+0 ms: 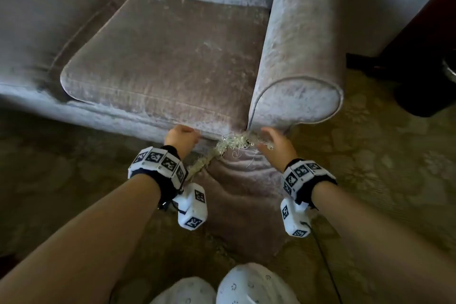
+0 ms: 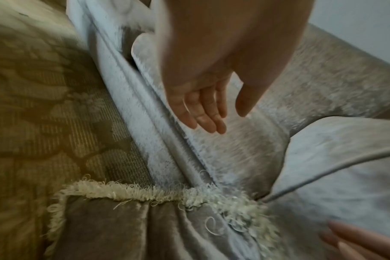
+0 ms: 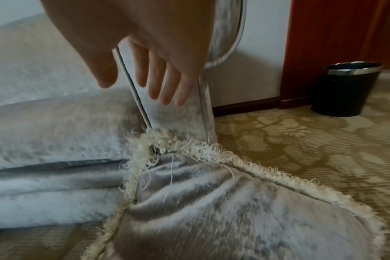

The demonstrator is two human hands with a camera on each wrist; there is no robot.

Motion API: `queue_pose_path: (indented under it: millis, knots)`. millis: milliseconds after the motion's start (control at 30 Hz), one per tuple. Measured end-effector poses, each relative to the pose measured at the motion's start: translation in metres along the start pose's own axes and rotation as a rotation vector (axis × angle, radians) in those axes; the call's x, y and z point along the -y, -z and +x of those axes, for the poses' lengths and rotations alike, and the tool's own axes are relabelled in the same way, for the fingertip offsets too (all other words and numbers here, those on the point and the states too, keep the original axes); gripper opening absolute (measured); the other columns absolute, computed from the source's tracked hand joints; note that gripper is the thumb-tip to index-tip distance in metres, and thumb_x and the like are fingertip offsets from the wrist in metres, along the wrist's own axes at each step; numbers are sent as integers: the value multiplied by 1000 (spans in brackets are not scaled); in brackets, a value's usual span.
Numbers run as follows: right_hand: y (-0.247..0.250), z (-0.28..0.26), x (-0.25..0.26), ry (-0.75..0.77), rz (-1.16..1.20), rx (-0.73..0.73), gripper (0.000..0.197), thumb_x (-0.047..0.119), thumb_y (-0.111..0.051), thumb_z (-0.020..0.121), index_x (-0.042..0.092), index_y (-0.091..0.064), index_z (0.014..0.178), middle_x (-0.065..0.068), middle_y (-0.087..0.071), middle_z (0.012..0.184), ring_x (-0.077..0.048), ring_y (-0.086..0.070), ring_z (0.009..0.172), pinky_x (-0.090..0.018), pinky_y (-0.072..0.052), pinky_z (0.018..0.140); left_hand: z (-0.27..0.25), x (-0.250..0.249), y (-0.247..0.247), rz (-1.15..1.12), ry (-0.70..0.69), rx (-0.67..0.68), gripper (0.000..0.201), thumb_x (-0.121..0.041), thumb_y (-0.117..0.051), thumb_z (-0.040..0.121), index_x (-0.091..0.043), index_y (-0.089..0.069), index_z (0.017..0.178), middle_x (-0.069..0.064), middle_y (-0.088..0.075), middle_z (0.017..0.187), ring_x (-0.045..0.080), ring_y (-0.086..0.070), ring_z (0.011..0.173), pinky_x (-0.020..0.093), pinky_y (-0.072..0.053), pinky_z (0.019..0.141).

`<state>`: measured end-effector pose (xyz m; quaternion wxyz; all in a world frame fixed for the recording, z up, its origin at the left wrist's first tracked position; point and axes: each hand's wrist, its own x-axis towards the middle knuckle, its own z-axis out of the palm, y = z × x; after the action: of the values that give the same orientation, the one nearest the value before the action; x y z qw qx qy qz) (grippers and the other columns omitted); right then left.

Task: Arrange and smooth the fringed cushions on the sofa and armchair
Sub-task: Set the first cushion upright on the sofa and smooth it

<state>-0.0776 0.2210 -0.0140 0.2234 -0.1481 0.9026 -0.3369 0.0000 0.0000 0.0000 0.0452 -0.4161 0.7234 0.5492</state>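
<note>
Fringed cushion (image 1: pixel 237 195) lower part hidden behind knees; left wrist view motion-blurred.

Patterned carpet (image 1: pixel 370 180) under the sofa (image 1: pixel 172 57), fringed cushion (image 1: pixel 241 192) leaning against it, black bin (image 3: pixel 345 89) nearby.

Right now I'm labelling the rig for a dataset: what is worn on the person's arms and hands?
Both forearms are bare, no sleeves. Each wrist carries a black strap ringed with white blocks printed with black square markers, left and right. A white marked box hangs below each; a thin dark cable trails from the right.
</note>
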Motion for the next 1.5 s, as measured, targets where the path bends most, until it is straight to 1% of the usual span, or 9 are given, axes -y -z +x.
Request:
queue_pose_path:
  millis: [100, 300, 400, 533, 733, 1033, 1233, 1367, 1500]
  knots:
    - [-23, 30, -21, 38, -55, 28, 58, 29, -60, 89, 15, -35, 139, -6, -46, 141, -24, -45, 128, -37, -38, 105, 31, 26, -13, -47, -9, -30, 26, -17, -57, 91, -2, -54, 113, 13, -63, 90, 23, -57, 76, 33, -47, 69]
    - [-68, 70, -36, -59, -239, 134, 59, 41, -69, 77, 19, -44, 127, -9, -48, 131, -31, -50, 117, -48, -43, 99, 55, 51, -19, -48, -3, -49, 17, -14, -54, 92, -7, -54, 107, 12, -63, 91, 24, -57, 84, 29, -42, 72]
    - [-68, 70, -31, -71, -369, 135, 14, 24, -50, 92, 12, -55, 99, -13, -60, 100, -32, -58, 97, -35, -48, 79, 55, 47, -18, -38, 12, -37, 10, -13, -54, 91, -10, -54, 100, 13, -63, 95, 23, -57, 85, 30, -45, 74]
    - [-53, 54, -26, -87, -388, 44, 37, 10, -45, 93, 20, -35, 59, -10, -52, 73, -29, -53, 73, -30, -40, 64, 41, 35, -13, 3, 65, 21, 9, -11, -57, 87, -18, -53, 84, 15, -64, 99, 27, -58, 89, 33, -45, 77]
    - [-10, 18, 9, -76, -37, 63, 15, 11, -45, 95, 5, -45, 81, -6, -46, 75, -20, -43, 71, -27, -35, 61, 2, -15, 6, 23, 62, 61, 17, -13, -61, 86, -9, -57, 102, 5, -63, 82, 19, -57, 76, 28, -45, 69]
    - [78, -53, 115, -90, -79, 88, 30, 15, -39, 96, 16, -38, 67, -5, -46, 66, -20, -44, 69, -28, -35, 62, -85, -125, 55, 148, 13, 297, 35, 1, -53, 86, -7, -51, 120, 5, -56, 90, 11, -50, 70, 19, -39, 57]
    - [137, -90, 210, -65, -64, -21, 21, 12, -39, 95, 10, -56, 82, -13, -55, 82, -27, -52, 80, -34, -44, 75, -144, -193, 102, 230, -56, 445, 45, 7, -51, 84, -4, -47, 127, 8, -59, 97, 17, -55, 79, 24, -47, 68]
    - [186, -118, 282, 17, -25, -167, 35, 7, -40, 91, 18, -35, 59, -3, -38, 61, -26, -43, 71, -34, -34, 66, -190, -243, 147, 364, -154, 560, 54, 7, -52, 83, -9, -43, 135, 12, -52, 130, 28, -50, 119, 35, -43, 98]
    - [234, -155, 334, 22, 28, -316, 39, -4, -38, 87, 15, -30, 55, 0, -32, 57, -21, -34, 63, -27, -23, 58, -225, -287, 193, 504, -221, 638, 54, -3, -60, 83, -20, -46, 132, 8, -49, 136, 27, -46, 126, 39, -37, 107]
